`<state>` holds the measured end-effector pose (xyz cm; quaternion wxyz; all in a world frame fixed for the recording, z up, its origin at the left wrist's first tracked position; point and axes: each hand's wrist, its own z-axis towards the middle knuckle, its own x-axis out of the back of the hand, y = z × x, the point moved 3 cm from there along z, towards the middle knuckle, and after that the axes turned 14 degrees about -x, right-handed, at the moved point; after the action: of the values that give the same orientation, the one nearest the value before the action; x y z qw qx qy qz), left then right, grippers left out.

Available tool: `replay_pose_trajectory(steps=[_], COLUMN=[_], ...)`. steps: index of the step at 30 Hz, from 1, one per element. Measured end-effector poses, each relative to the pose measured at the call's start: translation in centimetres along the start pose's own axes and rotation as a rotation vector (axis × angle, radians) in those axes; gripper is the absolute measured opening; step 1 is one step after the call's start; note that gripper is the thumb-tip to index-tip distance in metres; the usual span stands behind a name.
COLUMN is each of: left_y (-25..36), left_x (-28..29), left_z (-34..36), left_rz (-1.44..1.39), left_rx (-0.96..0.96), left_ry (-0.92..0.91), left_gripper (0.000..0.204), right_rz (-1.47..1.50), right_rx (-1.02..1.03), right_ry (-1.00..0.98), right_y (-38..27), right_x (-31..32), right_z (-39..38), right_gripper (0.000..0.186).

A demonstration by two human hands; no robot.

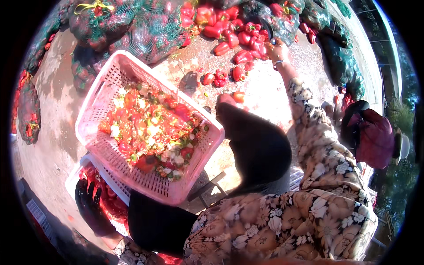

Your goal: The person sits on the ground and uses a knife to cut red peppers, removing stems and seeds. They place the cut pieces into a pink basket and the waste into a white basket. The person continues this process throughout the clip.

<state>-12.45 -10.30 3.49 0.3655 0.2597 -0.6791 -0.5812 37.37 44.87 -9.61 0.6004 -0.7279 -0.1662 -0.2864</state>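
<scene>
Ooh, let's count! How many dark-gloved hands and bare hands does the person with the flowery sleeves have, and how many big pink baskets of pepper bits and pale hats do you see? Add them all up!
Dark-gloved left hand: 1
Bare right hand: 1
Big pink basket: 1
Pale hat: 1
Total: 4

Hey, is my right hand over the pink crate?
No, your right hand is beside the loose red peppers on the ground, away from the pink crate.

Crate (152,184) L, scraps (150,126) in it; loose peps (233,39) ahead, sacks (150,37) L & R.
</scene>
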Motion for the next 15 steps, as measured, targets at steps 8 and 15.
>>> replay_pose_trajectory(steps=[8,15], left_y=[-3.3,-4.6], left_x=[-21.8,-25.6], left_z=[3.5,4.3], left_rz=[0.273,0.548], left_rx=[-0.048,-0.009], left_ry=[-0.555,-0.679], left_gripper=[0.038,0.038], right_rz=[-0.251,-0.231], right_rx=[-0.481,-0.311], right_ry=[0.111,0.32], right_y=[19.7,21.6], right_x=[3.9,-3.6], right_z=[6.7,14.1], right_gripper=[0.036,0.053])
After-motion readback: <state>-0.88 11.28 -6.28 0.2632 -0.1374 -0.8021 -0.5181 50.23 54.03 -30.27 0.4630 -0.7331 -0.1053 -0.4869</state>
